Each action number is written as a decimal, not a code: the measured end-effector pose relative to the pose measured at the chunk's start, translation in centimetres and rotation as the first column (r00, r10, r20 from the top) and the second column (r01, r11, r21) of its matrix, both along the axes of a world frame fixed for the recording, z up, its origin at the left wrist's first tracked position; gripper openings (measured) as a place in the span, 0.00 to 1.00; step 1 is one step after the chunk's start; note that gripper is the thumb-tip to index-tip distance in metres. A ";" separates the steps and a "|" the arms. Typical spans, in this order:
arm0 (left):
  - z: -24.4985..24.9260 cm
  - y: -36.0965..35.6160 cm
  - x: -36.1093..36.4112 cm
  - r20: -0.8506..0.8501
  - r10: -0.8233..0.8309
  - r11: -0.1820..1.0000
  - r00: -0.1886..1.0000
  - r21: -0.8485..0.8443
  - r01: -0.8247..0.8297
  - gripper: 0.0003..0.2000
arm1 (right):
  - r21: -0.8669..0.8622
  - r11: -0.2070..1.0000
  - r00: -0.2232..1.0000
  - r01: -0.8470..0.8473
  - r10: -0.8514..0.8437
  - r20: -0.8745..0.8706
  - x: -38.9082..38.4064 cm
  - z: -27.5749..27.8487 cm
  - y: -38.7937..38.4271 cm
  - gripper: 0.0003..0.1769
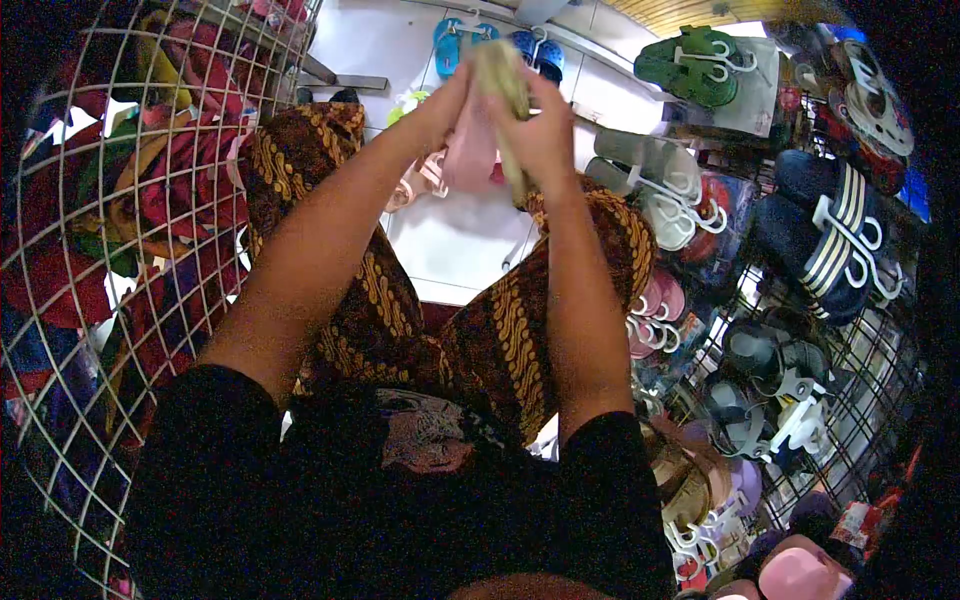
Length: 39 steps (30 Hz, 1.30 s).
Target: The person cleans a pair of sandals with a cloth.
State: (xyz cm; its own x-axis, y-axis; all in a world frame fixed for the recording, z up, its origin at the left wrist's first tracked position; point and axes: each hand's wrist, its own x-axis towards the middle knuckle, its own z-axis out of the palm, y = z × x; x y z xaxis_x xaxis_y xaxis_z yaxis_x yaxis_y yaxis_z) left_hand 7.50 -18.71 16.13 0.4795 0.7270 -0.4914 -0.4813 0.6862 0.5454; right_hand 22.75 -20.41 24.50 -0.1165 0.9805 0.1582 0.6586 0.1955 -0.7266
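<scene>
Both arms reach forward over the lap, and the hands meet above the white tiled floor. My left hand (447, 108) is closed on a pale pink flat piece (470, 152), shaped like a sandal sole, which hangs below the fingers. My right hand (543, 132) is closed on a long yellow-green piece (503, 80), smeared by motion, pressed close beside the pink one. What kind of thing the yellow-green piece is, I cannot make out. Blue sandals (460, 45) on a hanger lie just beyond the hands. Pinkish sandals (420, 182) lie on the floor beneath them.
A white wire grid (60, 250) with colourful footwear behind it stands at left. Along the right, a dark rack (850, 400) bears sandals on white hangers, among them green sandals (690, 68) and navy striped slides (825, 225). Patterned trousers (510, 320) cover the spread knees.
</scene>
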 end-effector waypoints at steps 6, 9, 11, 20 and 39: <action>1.3 -0.2 0.6 -0.118 -0.107 0.994 0.987 -0.016 0.106 0.35 | -0.072 0.971 0.974 0.226 -0.223 0.043 1.7 -0.4 1.1 0.33; 0.9 0.1 0.9 -0.080 0.010 0.999 0.997 -0.036 -0.013 0.37 | 0.005 0.999 0.998 0.037 -0.037 -0.047 1.2 -1.5 0.8 0.32; 2.0 0.5 0.7 -0.070 0.119 0.993 0.990 0.007 -0.119 0.37 | -0.001 0.995 0.990 -0.100 0.100 -0.103 0.1 -1.3 0.2 0.33; 1.1 -0.1 1.0 -0.120 0.265 0.964 0.957 0.059 -0.260 0.39 | -0.250 0.968 0.980 -0.020 -0.030 -0.195 0.8 -2.8 0.7 0.34; 4.5 -0.7 0.9 -0.561 0.191 0.937 0.806 0.350 0.022 0.31 | -0.679 0.676 0.802 -0.287 -0.219 -0.556 0.9 -3.4 -0.2 0.40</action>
State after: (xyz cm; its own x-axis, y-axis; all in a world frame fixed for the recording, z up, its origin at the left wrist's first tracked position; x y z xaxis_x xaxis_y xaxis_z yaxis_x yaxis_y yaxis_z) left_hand 8.41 -19.41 20.67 0.1114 0.9169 -0.3834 -0.0497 0.3904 0.9193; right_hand 23.62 -20.63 21.08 -0.2915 0.7994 -0.5253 0.0908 -0.5236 -0.8471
